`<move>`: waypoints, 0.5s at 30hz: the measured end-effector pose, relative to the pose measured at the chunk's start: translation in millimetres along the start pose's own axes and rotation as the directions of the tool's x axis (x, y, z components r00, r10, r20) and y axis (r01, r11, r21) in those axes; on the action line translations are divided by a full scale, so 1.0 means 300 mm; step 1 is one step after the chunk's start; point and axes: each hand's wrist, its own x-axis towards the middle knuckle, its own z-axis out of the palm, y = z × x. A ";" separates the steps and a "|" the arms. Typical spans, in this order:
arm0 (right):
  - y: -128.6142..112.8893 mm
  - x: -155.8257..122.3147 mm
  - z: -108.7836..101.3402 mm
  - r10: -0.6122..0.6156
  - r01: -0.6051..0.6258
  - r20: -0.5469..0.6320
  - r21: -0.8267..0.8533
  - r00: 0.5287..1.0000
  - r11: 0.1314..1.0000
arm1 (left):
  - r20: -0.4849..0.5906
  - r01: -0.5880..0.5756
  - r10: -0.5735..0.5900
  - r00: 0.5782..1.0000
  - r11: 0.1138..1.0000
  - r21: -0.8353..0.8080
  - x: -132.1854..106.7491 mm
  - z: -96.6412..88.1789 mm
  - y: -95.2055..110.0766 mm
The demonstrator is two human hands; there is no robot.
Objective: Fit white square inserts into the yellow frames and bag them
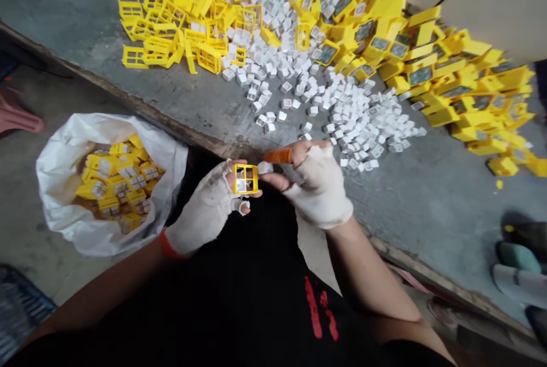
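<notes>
At nine o'clock I have an open white bag, its rim slumped, holding a heap of yellow blocks, many with whitish faces; how deep the heap runs I cannot tell. Toward eleven, yellow frames lie tumbled on the grey ledge. Near the centre, the gloved left hand is half curled, fingers closed about one yellow window frame, a pale piece showing at its lower-left opening. I judge the frame light, stiff and smooth, its thin bars liable to bend if squeezed hard, so I would hold it by the outer edges. Just right of it, the gloved right hand pinches a white cap between thumb and finger; that looks light, hard and slippery, best taken by its side walls. An orange cover wraps one finger. From twelve to two, loose caps spread out, and toward three yellow housings are piled.
</notes>
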 end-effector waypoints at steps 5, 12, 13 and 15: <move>-0.094 -0.052 0.045 -0.101 0.099 -0.070 -0.025 0.992 0.995 | 0.052 0.025 -0.025 0.998 1.000 0.004 -0.013 0.008 -0.018; 0.062 0.015 -0.021 -0.066 0.065 0.007 0.107 0.998 0.992 | -0.015 0.024 -0.025 1.000 0.999 -0.033 0.007 -0.012 -0.003; 0.114 0.056 -0.036 0.025 -0.024 -0.019 0.057 1.000 0.998 | -0.035 0.020 -0.020 0.999 1.000 -0.017 0.013 -0.014 0.002; 0.218 0.154 -0.046 0.205 -0.208 -0.031 -0.117 0.978 0.971 | -0.052 -0.006 0.007 0.999 1.000 0.013 0.025 -0.019 0.011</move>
